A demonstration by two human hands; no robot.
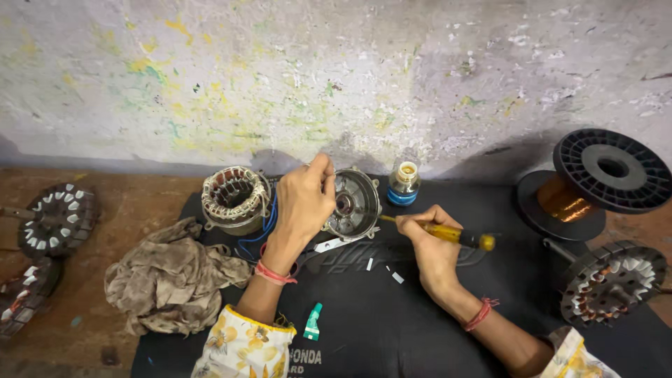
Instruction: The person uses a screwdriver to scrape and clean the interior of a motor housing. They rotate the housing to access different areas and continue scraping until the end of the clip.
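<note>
My left hand (306, 203) grips the rim of a round grey metal motor end cover (355, 204), holding it upright on a black mat (364, 329). My right hand (427, 241) holds a yellow-handled screwdriver (448, 234), its tip pointing left toward the cover's centre. Just left of the cover sits a wound stator (235, 197) with copper coils and blue wires.
A small open bottle with a blue label (404, 184) stands behind the cover. A crumpled rag (171, 276) lies at left. A black spool of copper wire (595, 183) and another stator (610, 280) are at right. More stators (59, 218) lie far left. A green tube (313, 322) is near me.
</note>
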